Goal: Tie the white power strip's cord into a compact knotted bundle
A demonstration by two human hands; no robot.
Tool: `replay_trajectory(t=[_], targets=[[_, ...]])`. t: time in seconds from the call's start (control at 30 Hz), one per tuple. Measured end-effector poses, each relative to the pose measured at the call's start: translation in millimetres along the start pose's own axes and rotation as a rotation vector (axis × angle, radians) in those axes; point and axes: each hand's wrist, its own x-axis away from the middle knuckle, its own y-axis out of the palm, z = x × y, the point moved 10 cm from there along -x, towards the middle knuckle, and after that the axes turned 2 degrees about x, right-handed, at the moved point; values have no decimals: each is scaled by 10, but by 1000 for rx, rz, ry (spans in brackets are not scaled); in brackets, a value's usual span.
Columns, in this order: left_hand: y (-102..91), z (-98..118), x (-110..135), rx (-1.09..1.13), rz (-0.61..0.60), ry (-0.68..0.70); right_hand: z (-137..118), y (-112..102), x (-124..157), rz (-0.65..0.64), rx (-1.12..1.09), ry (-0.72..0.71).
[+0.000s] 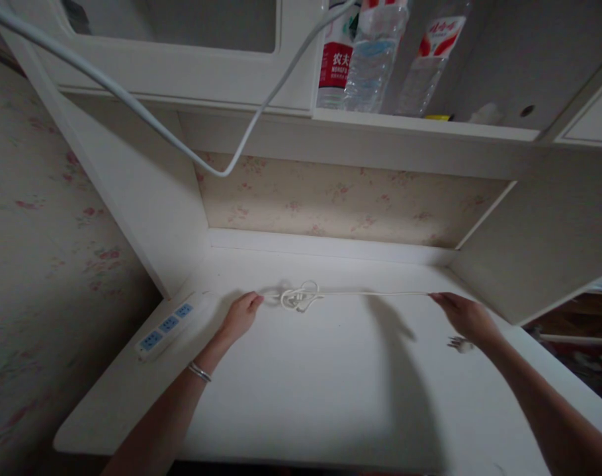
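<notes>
A white power cord (370, 293) runs nearly straight across the desk between my two hands. Close to the left hand it bunches into a loose tangle of loops (301, 297). My left hand (243, 312), with a silver bracelet at the wrist, is closed on the cord just left of that tangle. On the other side, my right hand (462, 316) pinches the cord and holds it taut. A white plug (460, 344) with metal prongs lies by the right wrist. The white power strip (165, 330) with blue sockets rests left of my left hand.
Several plastic bottles (375, 66) stand on the shelf (425, 125) above the white desk (331, 396). Another white cable (221, 173) hangs across the upper left in front of the cabinet. Side panels bound the desk, with flowered wallpaper (57, 251) at left.
</notes>
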Motion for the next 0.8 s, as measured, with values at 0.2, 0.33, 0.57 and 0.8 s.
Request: replay_trajectory(t=[0.2, 0.33, 0.57, 0.8], targets=[[105, -114, -105, -18, -10, -11, 934, 36, 328, -71, -41, 327], [199, -57, -148, 12, 29, -34, 717, 118, 591, -106, -549, 436], [444, 135, -197, 118, 44, -37, 29, 99, 764, -224, -850, 409], [897, 649, -294, 178, -62, 45, -1002, 101, 902, -280, 95, -166]])
